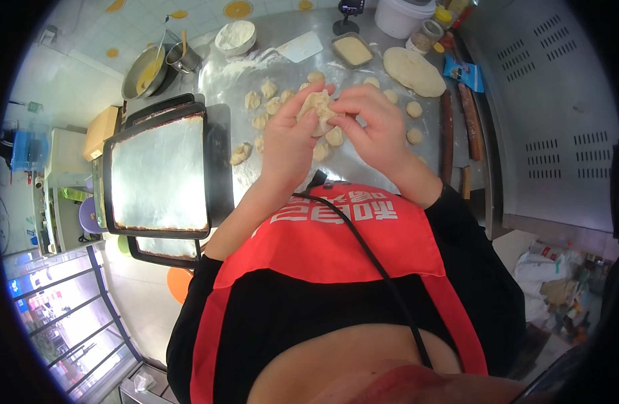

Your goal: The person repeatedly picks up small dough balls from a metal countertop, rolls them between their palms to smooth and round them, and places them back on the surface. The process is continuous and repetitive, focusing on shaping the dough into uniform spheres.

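Observation:
My left hand [294, 131] cups a piece of dough [318, 108] above the floured metal worktop [218, 86]. The fingertips of my right hand [365, 121] pinch the dough's right edge, which is gathered unevenly at the top. Several pleated dough pieces [252, 100] lie on the worktop beyond and to the left of my left hand. A twisted one [240, 153] sits nearest the trays. Smooth dough balls [414, 109] rest to the right of my right hand. Some pieces under my hands are partly hidden.
Dark-rimmed baking trays [160, 174] are stacked at the left. A metal bowl [144, 73], a flour bowl [236, 38], a white scraper [300, 47] and a tub of pale filling [353, 50] stand at the back. A dough slab [414, 71] and wooden rolling pins [446, 136] lie right.

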Demonstrator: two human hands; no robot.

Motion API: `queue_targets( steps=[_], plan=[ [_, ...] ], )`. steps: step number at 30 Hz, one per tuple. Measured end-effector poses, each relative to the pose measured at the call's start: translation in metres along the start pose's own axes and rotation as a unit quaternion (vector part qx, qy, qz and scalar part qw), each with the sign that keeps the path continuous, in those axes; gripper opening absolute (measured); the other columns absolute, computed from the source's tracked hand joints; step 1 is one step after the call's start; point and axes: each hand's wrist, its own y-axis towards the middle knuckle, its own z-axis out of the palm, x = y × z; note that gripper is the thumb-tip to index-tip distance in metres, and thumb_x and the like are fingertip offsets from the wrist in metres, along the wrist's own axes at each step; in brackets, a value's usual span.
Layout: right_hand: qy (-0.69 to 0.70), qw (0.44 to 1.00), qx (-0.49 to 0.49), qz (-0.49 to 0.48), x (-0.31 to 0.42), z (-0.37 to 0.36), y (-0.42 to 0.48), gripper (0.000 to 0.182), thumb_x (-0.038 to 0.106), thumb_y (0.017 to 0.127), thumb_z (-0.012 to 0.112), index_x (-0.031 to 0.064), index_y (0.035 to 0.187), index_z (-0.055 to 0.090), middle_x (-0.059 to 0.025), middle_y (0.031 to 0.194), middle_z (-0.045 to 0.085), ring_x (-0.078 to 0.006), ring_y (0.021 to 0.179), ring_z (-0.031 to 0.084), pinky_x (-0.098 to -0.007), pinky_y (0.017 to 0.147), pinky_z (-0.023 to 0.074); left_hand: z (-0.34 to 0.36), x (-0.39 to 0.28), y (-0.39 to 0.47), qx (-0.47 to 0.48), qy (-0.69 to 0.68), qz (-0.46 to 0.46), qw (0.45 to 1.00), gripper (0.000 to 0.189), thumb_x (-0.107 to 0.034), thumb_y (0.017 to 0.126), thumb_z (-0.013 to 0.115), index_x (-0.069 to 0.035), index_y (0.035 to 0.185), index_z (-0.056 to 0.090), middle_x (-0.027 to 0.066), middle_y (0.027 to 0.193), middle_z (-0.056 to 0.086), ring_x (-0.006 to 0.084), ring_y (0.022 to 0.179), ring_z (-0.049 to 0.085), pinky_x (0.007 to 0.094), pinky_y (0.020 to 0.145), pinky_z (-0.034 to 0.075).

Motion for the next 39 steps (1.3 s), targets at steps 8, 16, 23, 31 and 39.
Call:
queue_targets(
  steps=[8, 16, 23, 31, 39],
  plan=[
    [-0.073, 0.986, 0.137, -0.053, 0.007, -0.014, 0.009, 0.025, 0.0, 0.071, 0.066, 0.0057, 0.094, 0.064, -0.0069, 0.09, 0.058, -0.0224, 0.072, 0.059, -0.0317, 0.063, 0.048, -0.011, -0.01, -0.002, 0.013, 0.318, 0.011, 0.948, 0.047, 0.0, 0.082, 0.045, -0.003, 0.129, 0.049, 0.0105, 0.117, 0.059, 0.0175, 0.108, 0.055, 0.0277, 0.092, 0.041],
    [-0.047, 0.996, 0.068, 0.014, 0.017, -0.003, 0.021, 0.013, 0.002, 0.07, 0.07, 0.0043, 0.083, 0.067, -0.005, 0.077, 0.059, -0.0164, 0.068, 0.057, -0.0254, 0.059, 0.0452, -0.01, -0.039, 0.004, 0.057, 0.263, -0.008, 0.963, 0.045, -0.003, 0.087, 0.045, -0.001, 0.132, 0.04, 0.0113, 0.117, 0.058, 0.0213, 0.103, 0.058, 0.0315, 0.088, 0.045],
    [-0.029, 0.999, 0.018, 0.024, 0.016, 0.014, 0.017, 0.013, 0.005, 0.072, 0.069, 0.0061, 0.084, 0.066, -0.0048, 0.085, 0.057, -0.0211, 0.072, 0.058, -0.0282, 0.061, 0.0472, 0.012, -0.017, 0.001, -0.036, -0.092, 0.027, 0.995, 0.04, -0.007, 0.094, 0.04, 0.002, 0.133, 0.036, 0.0175, 0.128, 0.048, 0.0222, 0.111, 0.053, 0.0338, 0.093, 0.044],
    [-0.032, 0.997, 0.072, -0.005, 0.012, 0.005, 0.021, 0.016, 0.001, 0.071, 0.069, 0.0057, 0.086, 0.067, -0.0048, 0.084, 0.056, -0.0169, 0.071, 0.054, -0.0273, 0.059, 0.0441, 0.004, -0.032, -0.003, 0.004, -0.161, -0.06, 0.985, 0.042, -0.002, 0.087, 0.04, 0.002, 0.129, 0.044, 0.014, 0.126, 0.05, 0.0188, 0.106, 0.055, 0.0291, 0.084, 0.046],
    [-0.07, 0.987, 0.136, -0.041, 0.016, 0.009, 0.021, 0.018, 0.005, 0.069, 0.069, 0.0087, 0.086, 0.066, -0.0032, 0.082, 0.056, -0.0207, 0.071, 0.058, -0.03, 0.059, 0.0466, -0.002, -0.039, -0.003, 0.022, 0.188, -0.064, 0.98, 0.062, 0.001, 0.081, 0.037, -0.003, 0.142, 0.027, 0.0112, 0.12, 0.054, 0.013, 0.101, 0.054, 0.0221, 0.078, 0.042]
  ],
)
